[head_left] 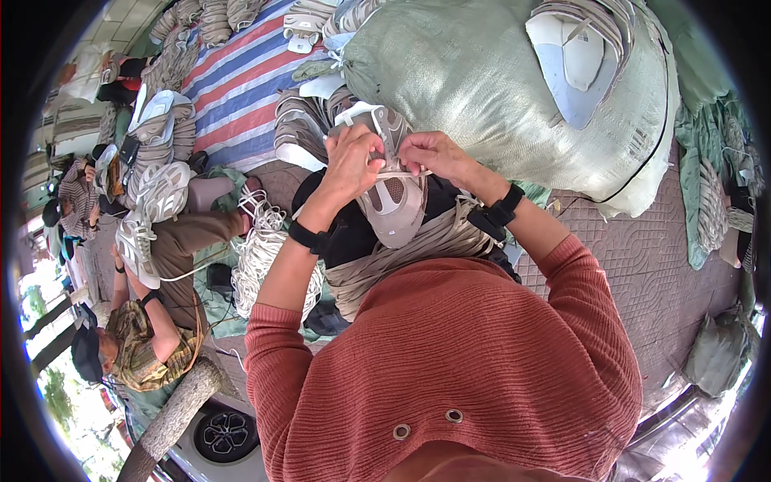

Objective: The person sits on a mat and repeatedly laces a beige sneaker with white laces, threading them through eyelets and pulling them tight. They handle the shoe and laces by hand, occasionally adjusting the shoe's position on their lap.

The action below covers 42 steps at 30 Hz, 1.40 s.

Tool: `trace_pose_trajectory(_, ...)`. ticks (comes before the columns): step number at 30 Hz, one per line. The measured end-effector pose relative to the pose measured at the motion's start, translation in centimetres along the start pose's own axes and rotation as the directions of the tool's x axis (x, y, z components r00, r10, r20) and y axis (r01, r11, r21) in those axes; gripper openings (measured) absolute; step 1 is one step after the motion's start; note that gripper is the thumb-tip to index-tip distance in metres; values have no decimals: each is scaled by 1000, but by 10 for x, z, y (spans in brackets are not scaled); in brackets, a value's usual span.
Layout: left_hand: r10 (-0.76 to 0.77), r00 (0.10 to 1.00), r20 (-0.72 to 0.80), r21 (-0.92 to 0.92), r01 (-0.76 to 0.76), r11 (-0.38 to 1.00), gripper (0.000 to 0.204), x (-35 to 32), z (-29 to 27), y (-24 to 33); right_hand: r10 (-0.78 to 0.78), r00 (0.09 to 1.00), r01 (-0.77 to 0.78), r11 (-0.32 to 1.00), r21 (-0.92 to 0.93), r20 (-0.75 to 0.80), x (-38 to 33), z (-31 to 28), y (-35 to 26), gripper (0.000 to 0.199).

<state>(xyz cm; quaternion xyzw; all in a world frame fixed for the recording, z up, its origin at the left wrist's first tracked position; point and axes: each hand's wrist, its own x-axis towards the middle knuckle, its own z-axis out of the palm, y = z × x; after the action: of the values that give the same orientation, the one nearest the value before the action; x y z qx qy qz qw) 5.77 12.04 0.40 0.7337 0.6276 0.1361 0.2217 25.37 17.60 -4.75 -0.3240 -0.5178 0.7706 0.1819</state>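
A grey-brown shoe upper with pale overlays rests toe toward me over my lap. My left hand is closed at the left edge of its eyelet opening, thumb and forefinger pinched on the upper. My right hand pinches a pale shoelace that crosses the opening between both hands. Its exact path under my fingers is hidden. Bundled grey-brown strips or uppers lie across my lap below the shoe. Beyond my left hand sits a stack of similar uppers.
A big pale green sack stands ahead, with another upper on top. White laces lie heaped at my left. A co-worker on the left holds a shoe upper. A striped tarp carries more bundles.
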Motion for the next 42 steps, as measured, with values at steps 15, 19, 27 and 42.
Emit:
trace_pose_trajectory(15, 140, 990, -10, -40, -141, 989, 12, 5, 11, -15, -349, 863, 444, 183, -877, 364, 28, -17, -42, 57)
trace_pose_trajectory(19, 347, 937, -42, -45, -349, 936, 6, 11, 2, -19, -338, 845, 513, 290, -808, 416, 35, -27, -39, 50)
trace_pose_trajectory(27, 109, 921, -375, -39, -133, 990, 6, -3, -43, -64, -409, 822, 521, 261, -813, 396, 24, -22, -35, 31)
trace_pose_trajectory(42, -430, 124, -894, -391, 250, 886, 24, -391, -408, -283, -410, 774, 554, 70, -830, 482, 30, -13, -39, 22)
